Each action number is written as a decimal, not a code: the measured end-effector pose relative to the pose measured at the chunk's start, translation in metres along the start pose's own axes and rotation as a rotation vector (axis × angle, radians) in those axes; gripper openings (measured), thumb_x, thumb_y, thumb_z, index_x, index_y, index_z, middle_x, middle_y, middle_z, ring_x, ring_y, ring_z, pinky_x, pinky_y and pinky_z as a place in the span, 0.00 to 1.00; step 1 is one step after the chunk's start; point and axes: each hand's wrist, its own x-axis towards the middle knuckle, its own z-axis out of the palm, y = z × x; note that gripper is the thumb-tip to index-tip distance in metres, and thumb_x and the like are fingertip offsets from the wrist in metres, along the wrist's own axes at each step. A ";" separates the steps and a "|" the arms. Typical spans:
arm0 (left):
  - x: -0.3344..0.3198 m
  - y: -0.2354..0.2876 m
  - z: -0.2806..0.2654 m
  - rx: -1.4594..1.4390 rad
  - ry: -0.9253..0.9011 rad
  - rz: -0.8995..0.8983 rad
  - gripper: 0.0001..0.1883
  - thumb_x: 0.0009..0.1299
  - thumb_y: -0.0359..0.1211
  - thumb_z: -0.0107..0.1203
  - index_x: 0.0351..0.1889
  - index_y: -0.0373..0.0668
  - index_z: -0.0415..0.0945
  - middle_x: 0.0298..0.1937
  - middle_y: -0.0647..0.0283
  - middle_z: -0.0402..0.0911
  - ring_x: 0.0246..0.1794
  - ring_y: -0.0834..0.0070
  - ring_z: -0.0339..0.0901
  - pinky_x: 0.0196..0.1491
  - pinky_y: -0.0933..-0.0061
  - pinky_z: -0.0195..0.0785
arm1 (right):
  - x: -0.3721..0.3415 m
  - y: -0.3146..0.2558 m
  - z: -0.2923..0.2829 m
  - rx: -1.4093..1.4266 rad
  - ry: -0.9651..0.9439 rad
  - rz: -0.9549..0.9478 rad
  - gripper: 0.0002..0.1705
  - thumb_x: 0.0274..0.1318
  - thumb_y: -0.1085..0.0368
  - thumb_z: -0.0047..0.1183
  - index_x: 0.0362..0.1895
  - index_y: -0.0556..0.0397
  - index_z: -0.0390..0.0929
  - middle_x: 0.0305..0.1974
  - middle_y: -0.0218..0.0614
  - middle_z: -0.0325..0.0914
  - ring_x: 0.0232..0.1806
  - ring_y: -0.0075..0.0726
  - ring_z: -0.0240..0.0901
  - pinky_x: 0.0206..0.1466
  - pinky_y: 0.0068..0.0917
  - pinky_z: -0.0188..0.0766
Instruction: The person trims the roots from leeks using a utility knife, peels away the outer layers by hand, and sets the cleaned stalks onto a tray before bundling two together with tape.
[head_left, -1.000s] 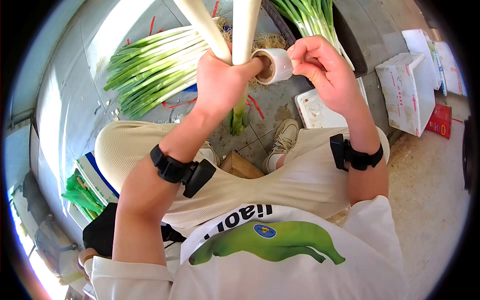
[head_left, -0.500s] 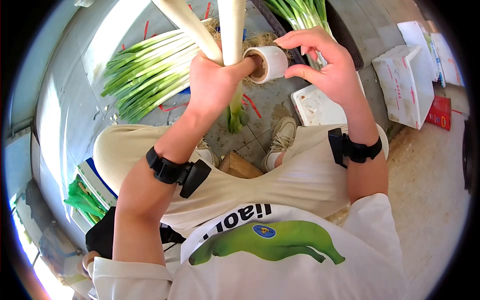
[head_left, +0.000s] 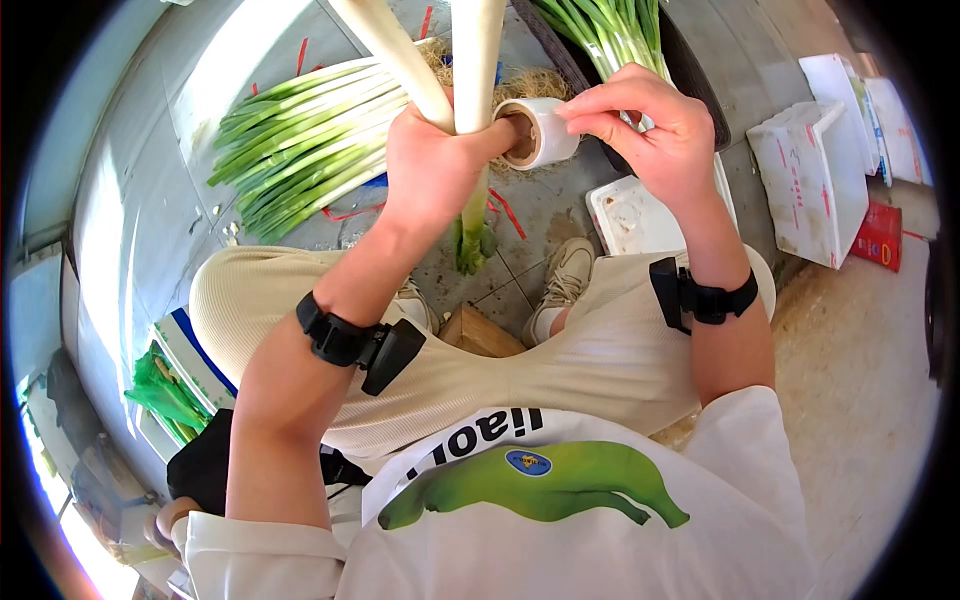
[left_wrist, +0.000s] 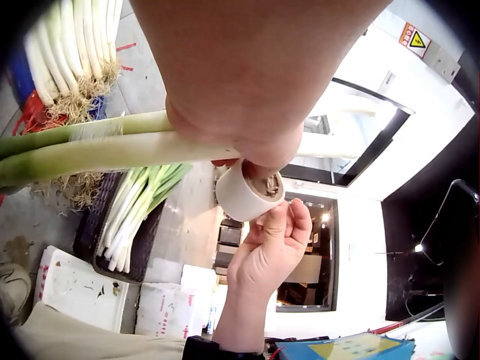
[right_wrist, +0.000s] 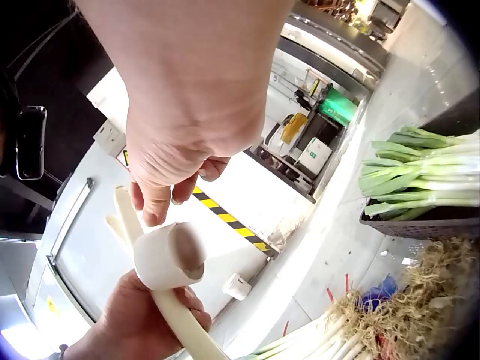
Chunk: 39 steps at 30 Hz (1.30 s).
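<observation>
My left hand grips two thick white leeks, which stick up past the fist, with green ends below it. A clear band wraps their stalks in the left wrist view. The left thumb goes into the core of a white tape roll, holding it beside the leeks. My right hand is at the roll's outer side, thumb and index fingertips pinching together right at its surface. In the right wrist view the roll sits just below the right fingertips.
A pile of leeks lies on the tiled floor at left, with red strips around it. A dark basket holds more leeks. Nearby are a stained white tray, a foam box and a wooden block between the shoes.
My right thumb and index finger spread apart at the tape roll half a second ago; now they have come together at its side. The left hand keeps the leeks and roll, shifting only slightly.
</observation>
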 end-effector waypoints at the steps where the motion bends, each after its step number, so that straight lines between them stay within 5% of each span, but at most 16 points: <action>1: 0.001 -0.001 -0.001 -0.001 0.003 0.000 0.07 0.58 0.29 0.66 0.25 0.39 0.78 0.25 0.71 0.78 0.25 0.85 0.72 0.30 0.78 0.62 | 0.000 0.000 0.001 0.001 -0.002 -0.001 0.08 0.50 0.73 0.68 0.37 0.52 0.87 0.33 0.29 0.83 0.29 0.22 0.72 0.32 0.18 0.69; 3: 0.003 -0.003 -0.003 0.007 -0.001 -0.027 0.12 0.55 0.33 0.70 0.28 0.36 0.80 0.25 0.67 0.80 0.26 0.82 0.75 0.32 0.76 0.68 | 0.000 0.001 0.003 0.061 0.002 0.029 0.09 0.52 0.75 0.66 0.38 0.52 0.86 0.33 0.30 0.82 0.29 0.22 0.72 0.31 0.18 0.69; 16: 0.024 -0.010 -0.011 -0.311 0.195 -0.021 0.08 0.56 0.29 0.66 0.29 0.37 0.79 0.26 0.66 0.78 0.24 0.80 0.74 0.29 0.74 0.67 | 0.000 -0.014 0.004 0.077 -0.081 0.091 0.08 0.55 0.76 0.61 0.38 0.51 0.83 0.35 0.28 0.83 0.34 0.28 0.73 0.39 0.23 0.70; 19: 0.028 -0.005 -0.013 -0.302 0.247 0.051 0.07 0.56 0.29 0.66 0.29 0.37 0.79 0.26 0.66 0.78 0.24 0.80 0.74 0.29 0.74 0.67 | -0.003 -0.013 0.010 0.067 -0.130 0.102 0.08 0.53 0.74 0.64 0.38 0.49 0.84 0.33 0.27 0.82 0.32 0.28 0.72 0.37 0.23 0.70; 21: 0.028 -0.001 -0.014 -0.320 0.247 0.060 0.08 0.56 0.29 0.66 0.30 0.37 0.80 0.26 0.67 0.78 0.25 0.80 0.74 0.29 0.75 0.67 | -0.003 -0.012 0.011 0.048 -0.198 0.034 0.09 0.52 0.79 0.63 0.36 0.52 0.83 0.34 0.30 0.83 0.28 0.21 0.68 0.27 0.16 0.61; 26: 0.031 0.005 -0.016 -0.241 0.232 0.095 0.10 0.56 0.31 0.67 0.32 0.36 0.80 0.26 0.68 0.78 0.26 0.82 0.73 0.31 0.76 0.65 | 0.001 -0.021 -0.004 -0.012 -0.494 0.321 0.10 0.53 0.74 0.64 0.41 0.51 0.85 0.37 0.31 0.85 0.30 0.21 0.73 0.30 0.18 0.67; 28: 0.031 0.005 -0.015 -0.241 0.239 0.107 0.11 0.56 0.32 0.67 0.32 0.36 0.80 0.27 0.68 0.78 0.26 0.82 0.73 0.31 0.75 0.65 | 0.000 -0.013 -0.012 0.198 -0.710 0.460 0.13 0.55 0.71 0.62 0.46 0.53 0.85 0.41 0.30 0.86 0.33 0.21 0.75 0.33 0.21 0.70; 31: 0.033 0.003 -0.018 -0.214 0.240 0.121 0.11 0.56 0.32 0.68 0.31 0.36 0.79 0.27 0.68 0.77 0.26 0.82 0.73 0.32 0.75 0.64 | -0.001 -0.013 -0.020 0.230 -0.790 0.608 0.16 0.56 0.71 0.60 0.50 0.53 0.84 0.43 0.28 0.86 0.36 0.21 0.77 0.38 0.21 0.72; 35: 0.033 0.004 -0.019 -0.185 0.195 0.140 0.11 0.56 0.32 0.68 0.31 0.36 0.79 0.27 0.67 0.77 0.26 0.82 0.72 0.31 0.75 0.64 | -0.005 0.010 -0.025 0.210 -0.651 0.713 0.17 0.57 0.71 0.59 0.52 0.54 0.82 0.44 0.28 0.86 0.40 0.20 0.79 0.42 0.21 0.74; 37: 0.030 0.005 -0.016 -0.204 0.115 0.164 0.10 0.58 0.30 0.67 0.32 0.35 0.79 0.28 0.66 0.79 0.26 0.82 0.73 0.31 0.76 0.65 | 0.001 0.016 -0.021 0.033 -0.267 0.499 0.17 0.58 0.70 0.60 0.53 0.53 0.82 0.44 0.27 0.85 0.36 0.17 0.75 0.40 0.19 0.71; 39: 0.027 0.010 -0.011 -0.230 0.072 0.171 0.09 0.59 0.29 0.67 0.32 0.35 0.79 0.28 0.66 0.80 0.27 0.81 0.74 0.31 0.76 0.66 | 0.007 0.015 -0.022 -0.075 -0.192 0.501 0.18 0.54 0.70 0.64 0.51 0.50 0.83 0.41 0.23 0.82 0.33 0.15 0.69 0.36 0.17 0.66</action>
